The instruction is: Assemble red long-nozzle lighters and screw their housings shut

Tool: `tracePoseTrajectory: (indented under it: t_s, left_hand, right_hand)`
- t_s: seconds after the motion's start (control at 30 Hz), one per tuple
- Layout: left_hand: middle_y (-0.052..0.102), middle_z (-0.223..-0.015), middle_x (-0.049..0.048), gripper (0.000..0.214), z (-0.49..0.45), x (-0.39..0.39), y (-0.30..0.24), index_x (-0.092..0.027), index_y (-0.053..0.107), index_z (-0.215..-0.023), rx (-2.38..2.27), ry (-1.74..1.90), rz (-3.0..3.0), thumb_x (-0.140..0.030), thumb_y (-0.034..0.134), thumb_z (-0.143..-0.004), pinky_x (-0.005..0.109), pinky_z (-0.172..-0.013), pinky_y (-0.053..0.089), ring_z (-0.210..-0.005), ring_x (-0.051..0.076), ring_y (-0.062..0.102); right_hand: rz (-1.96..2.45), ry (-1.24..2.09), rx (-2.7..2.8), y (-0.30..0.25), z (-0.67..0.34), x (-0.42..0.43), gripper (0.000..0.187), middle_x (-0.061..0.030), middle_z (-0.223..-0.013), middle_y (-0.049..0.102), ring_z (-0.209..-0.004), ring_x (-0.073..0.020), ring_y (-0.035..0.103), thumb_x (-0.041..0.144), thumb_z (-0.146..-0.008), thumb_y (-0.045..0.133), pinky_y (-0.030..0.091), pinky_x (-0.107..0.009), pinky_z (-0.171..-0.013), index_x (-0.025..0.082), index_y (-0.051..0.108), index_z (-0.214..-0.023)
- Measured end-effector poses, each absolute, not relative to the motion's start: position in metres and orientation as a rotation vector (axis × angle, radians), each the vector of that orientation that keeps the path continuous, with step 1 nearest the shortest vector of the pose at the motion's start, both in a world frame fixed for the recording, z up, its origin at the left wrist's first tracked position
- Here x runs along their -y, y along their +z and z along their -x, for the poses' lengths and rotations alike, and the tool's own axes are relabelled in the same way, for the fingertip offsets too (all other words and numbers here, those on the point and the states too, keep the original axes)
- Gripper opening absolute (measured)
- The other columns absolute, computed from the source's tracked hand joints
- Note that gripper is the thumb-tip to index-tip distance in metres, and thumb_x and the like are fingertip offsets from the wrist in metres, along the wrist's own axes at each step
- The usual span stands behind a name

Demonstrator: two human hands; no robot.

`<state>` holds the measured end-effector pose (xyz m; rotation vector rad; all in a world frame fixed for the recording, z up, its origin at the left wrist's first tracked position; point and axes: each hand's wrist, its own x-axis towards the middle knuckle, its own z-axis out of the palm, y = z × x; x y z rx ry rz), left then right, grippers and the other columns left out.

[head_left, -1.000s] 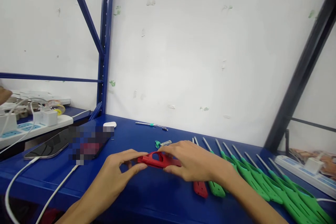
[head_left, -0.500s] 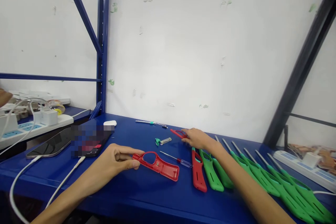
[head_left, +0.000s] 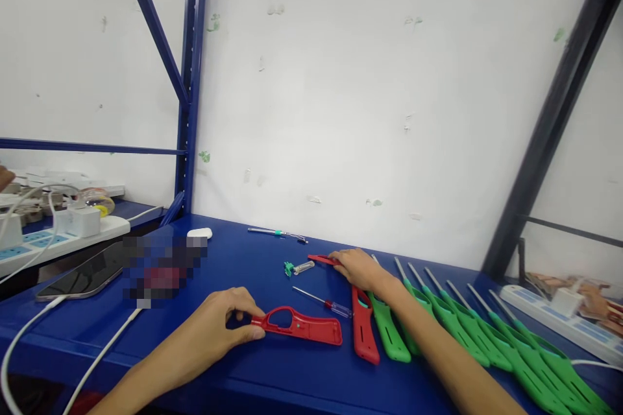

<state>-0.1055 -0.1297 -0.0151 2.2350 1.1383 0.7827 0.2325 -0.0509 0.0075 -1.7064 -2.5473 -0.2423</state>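
Between the thumb and fingers of my left hand (head_left: 231, 321) is the narrow end of a red plastic lighter shell half (head_left: 311, 329), its hollow inner side showing. My right hand (head_left: 357, 267) reaches farther back and grips a second red shell half (head_left: 321, 260), partly hidden by the fingers. Left of that lies a small green part with a clear piece (head_left: 298, 268). A screwdriver (head_left: 328, 303) with a clear and red handle rests between my hands. Behind them lies a thin metal lighter tube (head_left: 275, 233) with a wire. One red lighter (head_left: 365, 331) sits below my right wrist.
Several green lighters (head_left: 530, 363) lie in a row to the right, partly behind my right forearm. Phones with white cables (head_left: 87, 272) and a white case (head_left: 199, 233) are at left. Power strips (head_left: 107, 227) stand on both sides; a blue upright (head_left: 189, 78) rises at the back left.
My left hand has lowered the red shell half toward the table and turned it more level. The right hand's shell half has come slightly lower and flatter. The camera view has shifted a little.
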Motion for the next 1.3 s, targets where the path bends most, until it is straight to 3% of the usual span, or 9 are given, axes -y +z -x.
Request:
tracePoseTrajectory:
  t_s: [0.2, 0.3, 0.43, 0.57, 0.77, 0.83, 0.93, 1.17, 1.3]
  left_hand:
    - [0.068, -0.089, -0.0022, 0.018, 0.105, 0.12, -0.026, -0.034, 0.079, -0.102, -1.256, 0.786, -2.407, -0.038, 0.066, -0.09, 0.026, -0.066, 0.044, -0.075, 0.017, 0.06]
    - [0.066, -0.085, -0.0014, 0.019, 0.103, 0.117, -0.029, -0.032, 0.079, -0.102, -1.302, 0.806, -2.475, -0.036, 0.063, -0.092, 0.027, -0.066, 0.045, -0.073, 0.018, 0.061]
    - [0.065, -0.086, 0.0022, 0.027, 0.102, 0.117, -0.036, -0.026, 0.078, -0.107, -1.37, 0.874, -2.494, -0.037, 0.056, -0.096, 0.031, -0.069, 0.048, -0.072, 0.019, 0.062]
    - [0.065, -0.094, 0.0056, 0.034, 0.102, 0.117, -0.043, -0.02, 0.075, -0.112, -1.444, 0.928, -2.494, -0.04, 0.051, -0.098, 0.035, -0.074, 0.052, -0.076, 0.022, 0.066]
    - [0.058, -0.123, 0.0094, 0.055, 0.102, 0.124, -0.043, -0.026, 0.039, -0.153, -1.43, 1.208, -2.551, -0.044, 0.047, -0.102, 0.038, -0.084, 0.055, -0.092, 0.024, 0.067]
    - [0.059, -0.127, 0.0068, 0.043, 0.102, 0.127, -0.041, -0.032, 0.049, -0.146, -1.238, 1.263, -2.694, -0.039, 0.046, -0.104, 0.036, -0.092, 0.053, -0.104, 0.023, 0.066]
    - [0.068, -0.104, 0.0024, 0.032, 0.105, 0.129, -0.039, -0.031, 0.067, -0.125, -1.001, 1.095, -2.813, -0.031, 0.04, -0.108, 0.03, -0.085, 0.053, -0.093, 0.019, 0.066]
    - [0.07, -0.096, 0.0012, 0.032, 0.105, 0.135, -0.031, -0.028, 0.07, -0.106, -0.943, 0.994, -2.793, -0.024, 0.039, -0.106, 0.028, -0.077, 0.051, -0.086, 0.018, 0.064]
    - [0.069, -0.095, -0.001, 0.031, 0.101, 0.138, -0.027, -0.031, 0.071, -0.1, -1.004, 0.874, -2.709, -0.026, 0.041, -0.106, 0.027, -0.079, 0.05, -0.088, 0.017, 0.065]
  right_hand:
    - [1.642, -0.117, 2.383, 0.014, -0.234, 0.054, 0.033, -0.0091, -0.124, 0.064, -0.103, -0.0242, 0.066, 0.035, -0.1, 0.062, 0.057, -0.045, -0.088, 0.018, 0.06, -0.128]
    - [1.522, -0.006, 2.332, 0.023, -0.232, 0.06, 0.03, -0.0065, -0.11, 0.069, -0.092, -0.0211, 0.068, 0.036, -0.103, 0.056, 0.057, -0.042, -0.084, 0.017, 0.06, -0.127]
    - [1.36, 0.141, 2.325, 0.031, -0.223, 0.069, 0.031, -0.0042, -0.091, 0.072, -0.081, -0.0186, 0.067, 0.025, -0.107, 0.036, 0.052, -0.033, -0.077, 0.018, 0.061, -0.126]
    - [1.257, 0.234, 2.334, 0.035, -0.21, 0.08, 0.034, -0.0044, -0.086, 0.073, -0.077, -0.0194, 0.064, 0.023, -0.104, 0.037, 0.046, -0.03, -0.072, 0.017, 0.063, -0.125]
    - [1.092, 0.404, 2.481, 0.035, -0.178, 0.11, 0.028, -0.0015, -0.084, 0.073, -0.067, -0.0157, 0.057, 0.02, -0.095, 0.051, 0.04, -0.026, -0.062, 0.021, 0.075, -0.11]
    - [1.015, 0.48, 2.537, 0.036, -0.167, 0.12, 0.027, -0.0013, -0.088, 0.074, -0.069, -0.0148, 0.058, 0.02, -0.093, 0.054, 0.041, -0.024, -0.064, 0.021, 0.076, -0.108]
    - [0.96, 0.578, 2.585, 0.037, -0.159, 0.128, 0.027, -0.0014, -0.085, 0.073, -0.065, -0.0138, 0.055, 0.025, -0.094, 0.056, 0.04, -0.023, -0.059, 0.02, 0.077, -0.11]
    - [1.01, 0.571, 2.577, 0.032, -0.165, 0.12, 0.049, -0.003, -0.08, 0.074, -0.064, -0.0136, 0.058, 0.043, -0.106, 0.04, 0.041, -0.024, -0.061, 0.016, 0.079, -0.092]
    - [1.088, 0.475, 2.593, 0.026, -0.167, 0.113, 0.044, -0.0022, -0.075, 0.074, -0.057, -0.0122, 0.056, 0.037, -0.104, 0.045, 0.039, -0.024, -0.056, 0.017, 0.08, -0.089]
